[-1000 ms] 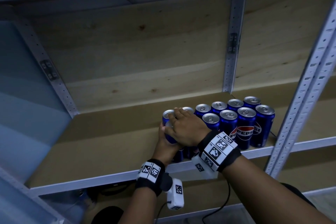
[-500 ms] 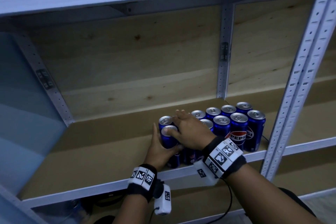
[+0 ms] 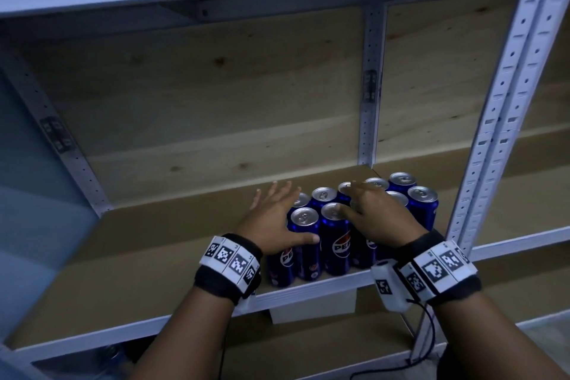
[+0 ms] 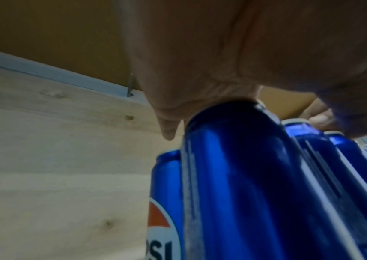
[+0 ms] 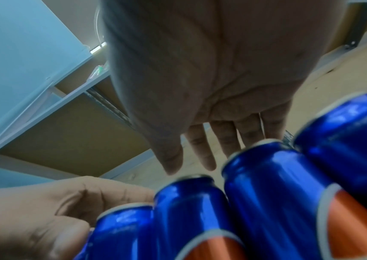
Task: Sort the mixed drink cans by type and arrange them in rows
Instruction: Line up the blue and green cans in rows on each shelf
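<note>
A: Shelf unit, white metal frame, wooden back panel. What is on the board?

B: Blue Pepsi cans, upright, packed in two rows touching each other. They stand at the front edge of the brown shelf board, toward its right end, near the right-hand upright.

A: Left hand?

B: Left hand flat against the left end of the block. Fingers straight and spread, pointing toward the back panel. Thumb lies across the front of the front-left can, just under its rim. Nothing gripped. The left wrist view shows the palm over that can's shoulder, with a second can behind it showing part of the logo.

A: Right hand?

B: Right hand palm-down over the can tops in the middle of the block. Fingers extended, loosely spread, holding nothing. From the right wrist view the fingers hang straight above the silver rims; whether they touch the lids I cannot tell.

A: Anything else?

B: Both wrists carry black bands with white marker tags. A white camera unit hangs under the right wrist, with a black cable trailing down. A pale box sits just under the shelf lip.
</note>
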